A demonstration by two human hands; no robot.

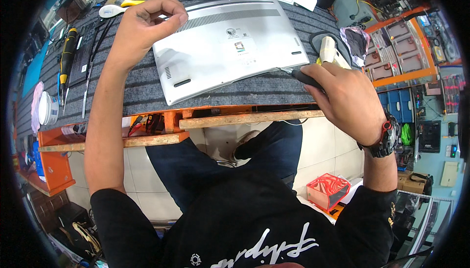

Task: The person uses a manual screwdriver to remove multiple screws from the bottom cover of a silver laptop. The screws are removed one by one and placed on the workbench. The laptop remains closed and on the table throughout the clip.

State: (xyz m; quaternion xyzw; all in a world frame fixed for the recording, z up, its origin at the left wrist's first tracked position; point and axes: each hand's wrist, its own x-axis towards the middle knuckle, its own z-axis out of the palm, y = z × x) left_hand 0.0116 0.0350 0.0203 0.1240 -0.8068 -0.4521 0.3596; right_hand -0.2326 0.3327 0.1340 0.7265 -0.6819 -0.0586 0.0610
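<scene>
A silver laptop (205,57) lies upside down on the striped grey mat, its vented bottom cover facing up. My right hand (338,87) is closed round the black handle of a thin metal-bladed pry tool (302,76). The blade meets the laptop's near edge, right of the middle, where a narrow dark gap runs along the seam. At the far left corner of the laptop, my left hand (154,21) has its fingers curled, with thumb and fingertips closed against the corner. The undersides of those fingers are hidden.
Left of the laptop lie a yellow-and-black electric screwdriver (67,55), brushes (113,11) and a white round tub (48,108). A cream-coloured bottle (328,49) stands by my right hand. The wooden drawer edge (249,119) juts out below the laptop.
</scene>
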